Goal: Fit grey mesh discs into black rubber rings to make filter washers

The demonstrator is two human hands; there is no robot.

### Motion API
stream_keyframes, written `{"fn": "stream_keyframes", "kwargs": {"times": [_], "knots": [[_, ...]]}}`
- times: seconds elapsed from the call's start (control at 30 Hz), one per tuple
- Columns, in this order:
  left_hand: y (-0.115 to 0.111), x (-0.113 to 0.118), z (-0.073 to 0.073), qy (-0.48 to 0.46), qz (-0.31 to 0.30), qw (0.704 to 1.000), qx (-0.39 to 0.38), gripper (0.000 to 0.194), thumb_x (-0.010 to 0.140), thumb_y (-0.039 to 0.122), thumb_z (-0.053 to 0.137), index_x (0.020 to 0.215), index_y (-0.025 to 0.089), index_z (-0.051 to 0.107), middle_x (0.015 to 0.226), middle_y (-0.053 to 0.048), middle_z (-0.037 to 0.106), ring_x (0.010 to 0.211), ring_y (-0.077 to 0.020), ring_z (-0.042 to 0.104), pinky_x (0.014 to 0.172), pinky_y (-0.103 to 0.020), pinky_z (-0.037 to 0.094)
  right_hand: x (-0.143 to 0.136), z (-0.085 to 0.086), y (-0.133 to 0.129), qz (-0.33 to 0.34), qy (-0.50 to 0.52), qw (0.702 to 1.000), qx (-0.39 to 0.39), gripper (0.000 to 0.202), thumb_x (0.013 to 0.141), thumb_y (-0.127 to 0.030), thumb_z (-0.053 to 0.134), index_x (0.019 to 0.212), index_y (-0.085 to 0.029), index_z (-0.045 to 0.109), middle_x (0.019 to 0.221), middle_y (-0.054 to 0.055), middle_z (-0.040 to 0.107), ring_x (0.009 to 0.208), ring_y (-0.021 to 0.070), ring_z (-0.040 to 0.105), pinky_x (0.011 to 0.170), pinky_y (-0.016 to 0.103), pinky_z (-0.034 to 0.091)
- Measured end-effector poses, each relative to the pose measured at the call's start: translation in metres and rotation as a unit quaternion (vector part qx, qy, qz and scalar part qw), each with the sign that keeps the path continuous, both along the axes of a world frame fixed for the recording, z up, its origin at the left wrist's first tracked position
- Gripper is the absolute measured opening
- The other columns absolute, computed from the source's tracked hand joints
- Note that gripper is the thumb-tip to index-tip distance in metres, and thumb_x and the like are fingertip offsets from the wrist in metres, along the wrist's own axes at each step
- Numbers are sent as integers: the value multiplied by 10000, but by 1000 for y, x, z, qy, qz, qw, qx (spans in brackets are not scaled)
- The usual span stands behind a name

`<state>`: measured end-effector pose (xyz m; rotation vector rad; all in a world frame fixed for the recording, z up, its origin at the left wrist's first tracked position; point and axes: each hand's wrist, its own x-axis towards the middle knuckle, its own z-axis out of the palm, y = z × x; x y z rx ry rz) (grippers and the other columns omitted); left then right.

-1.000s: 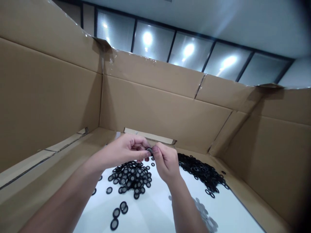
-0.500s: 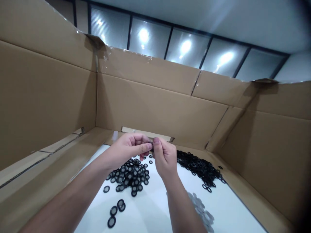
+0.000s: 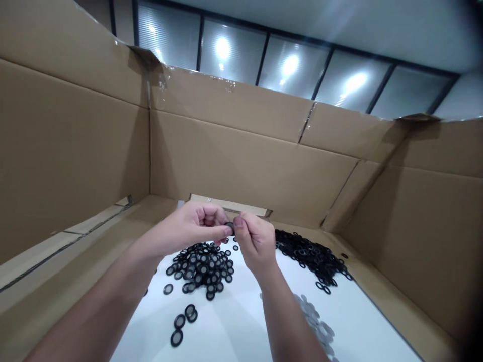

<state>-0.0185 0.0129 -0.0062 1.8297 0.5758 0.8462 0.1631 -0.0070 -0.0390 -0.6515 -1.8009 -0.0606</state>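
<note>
My left hand (image 3: 206, 223) pinches a small black rubber ring (image 3: 229, 225) between thumb and fingers. From the other side my right hand (image 3: 255, 239) grips the same ring, its thumb pressed on the edge. Whether a disc sits inside the ring is too small to tell. Below and left of the hands lies a heap of black rings with grey discs in them (image 3: 203, 269). Plain black rings (image 3: 313, 256) are piled to the right. Loose grey mesh-like discs (image 3: 315, 322) lie by my right forearm, which hides part of them.
All of this lies on a white board (image 3: 226, 332) inside a large cardboard box, whose back wall (image 3: 234, 161) rises behind the hands. Several filled rings (image 3: 176, 338) lie apart at the front left. Glass panels with light reflections stand beyond the box.
Both hands stay together and have shifted slightly left; the ring between them now shows more plainly. The view has moved a little. The piles look the same.
</note>
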Motion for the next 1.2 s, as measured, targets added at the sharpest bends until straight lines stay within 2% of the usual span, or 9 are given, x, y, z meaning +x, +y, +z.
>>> {"fn": "stream_keyframes", "kwargs": {"times": [0.13, 0.23, 0.43, 0.57, 0.7, 0.87, 1.0, 1.1, 1.2], "knots": [[-3, -1, 3, 1, 35, 998, 43, 198, 880, 315, 685, 771, 155, 645, 669, 29, 601, 619, -75, 552, 546, -171, 419, -7, -4, 1, -17, 26, 999, -13, 342, 987, -224, 447, 648, -201, 406, 570, -43, 406, 508, 83, 388, 507, 229, 308], [-3, -2, 4, -9, 28, 998, 48, 191, 890, 326, 672, 804, 157, 655, 662, 30, 601, 612, -76, 556, 547, -171, 426, -10, -5, 1, -35, 47, 998, -30, 359, 1000, -247, 422, 643, -203, 418, 555, -39, 423, 493, 88, 400, 498, 233, 315], [1, -6, 5, 4, -39, 999, 5, 209, 877, 332, 694, 785, 152, 642, 708, 13, 625, 673, -99, 607, 605, -192, 487, -9, -2, -3, -31, 12, 999, 4, 351, 983, -225, 447, 638, -208, 381, 567, -40, 387, 508, 91, 381, 506, 238, 306], [2, -4, 2, -20, -54, 998, -30, 230, 867, 334, 708, 759, 147, 627, 685, 19, 612, 640, -91, 605, 596, -192, 498, -8, 1, -4, -26, 15, 1000, 4, 352, 982, -213, 453, 642, -210, 360, 570, -45, 368, 508, 87, 365, 504, 238, 297], [5, -1, -2, -39, -55, 997, -49, 222, 867, 330, 709, 767, 153, 622, 692, 29, 611, 626, -82, 616, 592, -186, 500, -5, 1, -3, -49, -5, 998, 28, 344, 985, -213, 455, 652, -211, 366, 580, -42, 383, 516, 89, 372, 507, 245, 298], [7, -3, -1, 8, -51, 998, -29, 241, 866, 358, 701, 770, 153, 618, 715, 15, 624, 663, -105, 628, 620, -212, 514, -1, 0, -1, -82, -38, 994, 57, 340, 984, -220, 467, 657, -214, 376, 584, -38, 399, 523, 96, 371, 514, 261, 299], [6, -10, 2, 47, -40, 998, 0, 247, 872, 369, 686, 782, 150, 613, 754, -2, 630, 718, -126, 639, 654, -234, 525, -2, -3, 1, -74, -49, 994, 63, 338, 977, -206, 478, 660, -217, 361, 588, -39, 392, 521, 97, 357, 512, 264, 289], [5, -9, 2, 33, -38, 999, -2, 217, 878, 354, 676, 809, 156, 622, 775, -6, 635, 750, -133, 641, 691, -254, 558, -8, -6, 2, -63, -25, 997, 37, 343, 979, -211, 466, 651, -215, 367, 574, -43, 387, 505, 94, 366, 503, 256, 294], [3, 0, -2, -32, -63, 996, -49, 192, 880, 346, 672, 878, 158, 634, 804, -18, 636, 781, -147, 647, 671, -266, 590, -15, -10, 1, -84, 52, 995, 13, 354, 987, -226, 451, 639, -213, 386, 545, -44, 417, 484, 94, 395, 493, 249, 313]]}}
